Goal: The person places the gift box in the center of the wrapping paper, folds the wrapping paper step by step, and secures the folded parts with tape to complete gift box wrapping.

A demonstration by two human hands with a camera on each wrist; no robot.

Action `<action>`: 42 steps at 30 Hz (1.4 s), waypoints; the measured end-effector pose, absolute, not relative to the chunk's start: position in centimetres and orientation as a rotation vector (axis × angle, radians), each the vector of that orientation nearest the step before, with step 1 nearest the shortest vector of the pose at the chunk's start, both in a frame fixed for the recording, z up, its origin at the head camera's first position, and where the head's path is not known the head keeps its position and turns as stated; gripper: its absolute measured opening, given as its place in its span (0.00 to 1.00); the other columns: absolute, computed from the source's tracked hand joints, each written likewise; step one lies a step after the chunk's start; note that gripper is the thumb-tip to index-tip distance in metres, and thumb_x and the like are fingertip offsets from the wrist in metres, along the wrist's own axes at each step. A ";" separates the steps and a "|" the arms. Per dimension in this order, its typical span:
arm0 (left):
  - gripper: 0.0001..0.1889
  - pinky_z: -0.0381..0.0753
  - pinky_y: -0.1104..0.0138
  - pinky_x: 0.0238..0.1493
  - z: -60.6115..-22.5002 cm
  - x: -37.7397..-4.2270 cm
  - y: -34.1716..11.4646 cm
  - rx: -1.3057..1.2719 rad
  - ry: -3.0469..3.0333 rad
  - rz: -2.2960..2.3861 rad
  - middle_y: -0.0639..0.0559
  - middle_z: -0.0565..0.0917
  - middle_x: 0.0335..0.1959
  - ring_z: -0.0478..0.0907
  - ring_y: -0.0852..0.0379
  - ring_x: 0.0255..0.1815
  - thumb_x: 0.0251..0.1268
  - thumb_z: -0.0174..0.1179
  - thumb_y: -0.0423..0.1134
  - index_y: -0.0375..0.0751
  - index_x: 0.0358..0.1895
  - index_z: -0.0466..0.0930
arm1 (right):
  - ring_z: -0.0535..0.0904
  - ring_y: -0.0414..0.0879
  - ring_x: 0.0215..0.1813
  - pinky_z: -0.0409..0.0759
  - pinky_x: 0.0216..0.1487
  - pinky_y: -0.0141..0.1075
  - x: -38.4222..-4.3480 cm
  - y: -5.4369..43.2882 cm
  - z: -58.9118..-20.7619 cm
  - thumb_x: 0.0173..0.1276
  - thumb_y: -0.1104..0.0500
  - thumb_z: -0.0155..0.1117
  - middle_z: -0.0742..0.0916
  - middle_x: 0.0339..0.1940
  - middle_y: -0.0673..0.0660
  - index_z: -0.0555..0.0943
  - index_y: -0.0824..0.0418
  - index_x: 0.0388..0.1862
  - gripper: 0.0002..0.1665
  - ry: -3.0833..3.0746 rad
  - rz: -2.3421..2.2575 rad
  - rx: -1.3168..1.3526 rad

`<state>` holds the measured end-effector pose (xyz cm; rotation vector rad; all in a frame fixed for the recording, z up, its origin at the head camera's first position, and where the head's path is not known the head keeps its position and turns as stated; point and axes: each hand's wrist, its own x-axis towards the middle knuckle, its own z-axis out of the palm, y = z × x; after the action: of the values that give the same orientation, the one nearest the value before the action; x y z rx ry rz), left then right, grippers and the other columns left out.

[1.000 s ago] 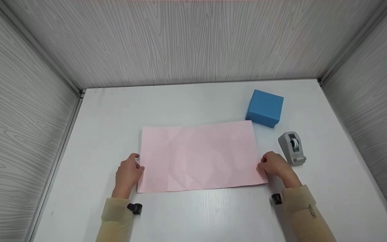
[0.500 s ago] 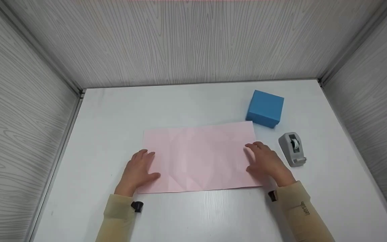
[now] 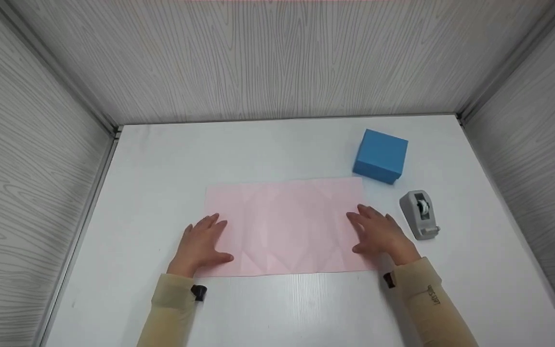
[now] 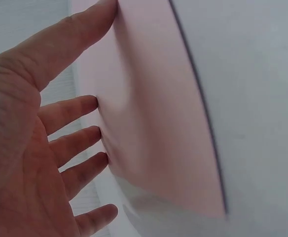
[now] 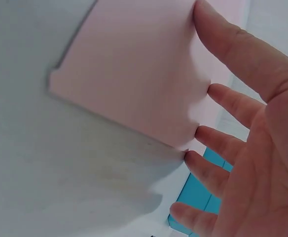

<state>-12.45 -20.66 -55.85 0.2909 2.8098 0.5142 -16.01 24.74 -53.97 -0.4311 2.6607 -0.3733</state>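
Clearly, grey wood-grained panels (image 3: 277,58) border the white table (image 3: 258,152) bearing pink paper (image 3: 287,226).

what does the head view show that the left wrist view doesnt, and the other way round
Only the head view shows the right hand, the box, the tape dispenser and the sleeves.

Only the left wrist view shows the palm side of the left hand, with the little finger beyond the edge of the paper.

Both show the left hand, spread over one end of the paper, and part of the white table.
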 end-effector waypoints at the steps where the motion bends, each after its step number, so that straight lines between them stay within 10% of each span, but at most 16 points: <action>1: 0.49 0.46 0.38 0.70 -55.9 -12.4 -20.7 0.294 2.811 0.515 0.41 0.59 0.76 0.52 0.40 0.76 0.47 0.75 0.55 0.41 0.73 0.65 | 0.49 0.63 0.77 0.46 0.69 0.66 -16.0 24.8 -54.0 0.55 0.53 0.78 0.58 0.79 0.63 0.61 0.54 0.77 0.53 2.660 -0.371 -0.432; 22: 0.48 0.50 0.41 0.71 -55.5 -12.0 -20.3 0.270 2.798 0.594 0.40 0.57 0.76 0.51 0.40 0.76 0.51 0.73 0.53 0.41 0.74 0.62 | 0.53 0.64 0.76 0.56 0.69 0.63 -16.5 24.7 -53.8 0.58 0.53 0.76 0.59 0.77 0.65 0.59 0.54 0.78 0.52 2.687 -0.514 -0.353; 42: 0.31 0.65 0.48 0.66 -52.8 -15.3 -18.9 0.093 2.972 0.882 0.39 0.68 0.69 0.66 0.40 0.68 0.68 0.62 0.47 0.38 0.70 0.66 | 0.68 0.68 0.64 0.69 0.57 0.63 -23.1 27.4 -48.8 0.74 0.53 0.57 0.67 0.67 0.74 0.65 0.66 0.72 0.33 3.035 -0.918 0.338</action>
<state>-15.28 -18.94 -52.81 0.0931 2.9716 0.8823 -23.10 27.44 -48.79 0.3380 3.0346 -0.9184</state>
